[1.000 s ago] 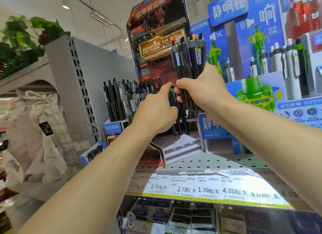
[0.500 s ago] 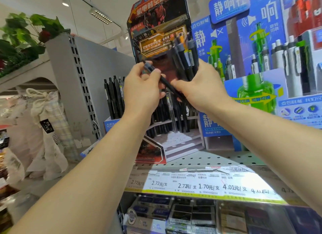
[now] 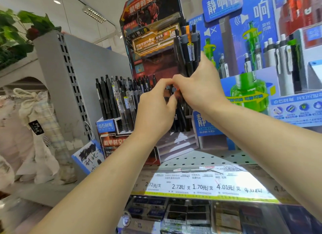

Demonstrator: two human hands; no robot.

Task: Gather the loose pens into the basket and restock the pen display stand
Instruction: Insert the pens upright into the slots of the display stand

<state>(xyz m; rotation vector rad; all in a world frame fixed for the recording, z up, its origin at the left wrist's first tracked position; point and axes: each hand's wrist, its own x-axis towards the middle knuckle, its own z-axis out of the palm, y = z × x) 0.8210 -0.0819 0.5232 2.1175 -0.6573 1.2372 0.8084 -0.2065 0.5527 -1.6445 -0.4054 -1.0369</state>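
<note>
While right hand [image 3: 200, 89] fingers clamp slim black pens [image 3: 187, 55], left hand [image 3: 155, 108] fingers pinch one tip.

Bundle of pens [image 3: 189, 54]: black barrels, grey collars, one orange tip, white label strips. Pen display stand [image 3: 153, 35]: red and black card, orange-framed panel, white lettering. Racked pens [image 3: 115, 97]: black, some clear. Neighbouring display [image 3: 247, 62]: blue with green bottle graphic. Shelf [image 3: 209, 158]: pale grey, dotted with holes; price strip [image 3: 200, 185] white, yellow-edged.
</note>
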